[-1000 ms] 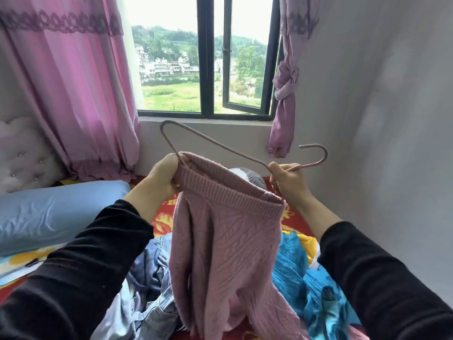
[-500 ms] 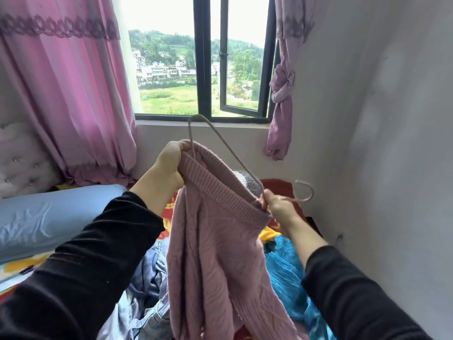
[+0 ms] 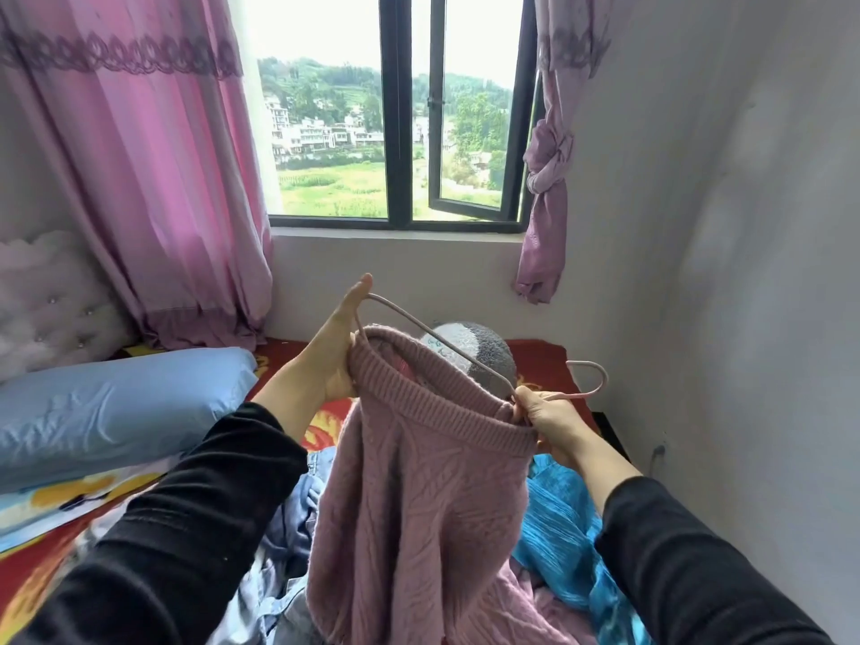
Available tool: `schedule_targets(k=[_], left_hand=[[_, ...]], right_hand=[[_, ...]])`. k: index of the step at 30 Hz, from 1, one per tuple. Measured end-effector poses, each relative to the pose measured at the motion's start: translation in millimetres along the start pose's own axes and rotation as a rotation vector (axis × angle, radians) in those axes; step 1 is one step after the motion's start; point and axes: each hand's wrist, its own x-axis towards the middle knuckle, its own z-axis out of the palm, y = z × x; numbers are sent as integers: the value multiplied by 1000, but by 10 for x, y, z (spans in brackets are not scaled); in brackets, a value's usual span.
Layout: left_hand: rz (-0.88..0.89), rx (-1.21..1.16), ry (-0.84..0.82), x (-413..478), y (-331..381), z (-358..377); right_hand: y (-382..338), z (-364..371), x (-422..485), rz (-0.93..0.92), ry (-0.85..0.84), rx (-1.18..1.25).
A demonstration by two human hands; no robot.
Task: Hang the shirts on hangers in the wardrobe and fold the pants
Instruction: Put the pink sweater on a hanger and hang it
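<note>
The pink knit sweater (image 3: 419,495) hangs at the middle of the view, its ribbed hem opening held up and stretched between the two hands, the body drooping toward six o'clock over the heap of clothes on the bed. A thin pink hanger (image 3: 433,344) is being fed into that opening: one shoulder of it pokes out at about eleven o'clock from the hem, its wire running down across the opening to the neck, and the hook sticks out at three o'clock, just past the right hand. The left hand (image 3: 332,351) is partly spread, thumb and palm pressing the hem and the hanger's upper end, fingers stretched upward. The right hand (image 3: 547,418) is pinched closed on the hanger's neck together with the hem's other edge. To do this step well, it seems best to keep the hem taut and wide, tilt the hanger so its low shoulder goes in first, then slide it up inside toward the collar until the hook comes out the neck; a loose knit like this will likely snag or stretch if forced. At five o'clock lies a teal garment (image 3: 563,537), at seven o'clock denim clothing (image 3: 288,528), at nine o'clock a blue pillow (image 3: 116,407), and at twelve o'clock the window (image 3: 395,109).
</note>
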Motion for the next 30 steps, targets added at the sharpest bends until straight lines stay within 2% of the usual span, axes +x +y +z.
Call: schedule_targets(k=[6,14,18,21,23,26,27,30], left_hand=[[-63,-63,-47,-40,-55,-48],[-22,-180,-48,-50,-138,-93],[-32,-108,-45,-52,-143,-162],[-1,-22,73,-8,-177,-192],[97,164,207,48,-208,-208],[307,939,498,125,-256,-223],[356,1099,574,134,-264,-175],[436,1107,529,181,-272,48]], right_hand=[[12,-36,16,40,52,-18],[26,-88,104,101,69,16],[40,-154,187,33,118,-19],[17,-222,233,-70,156,-86],[-77,-264,233,-145,144,-185],[-275,-240,203,-242,79,-530],[-319,-175,192,-255,69,-634],[-388,110,160,-299,45,-814]])
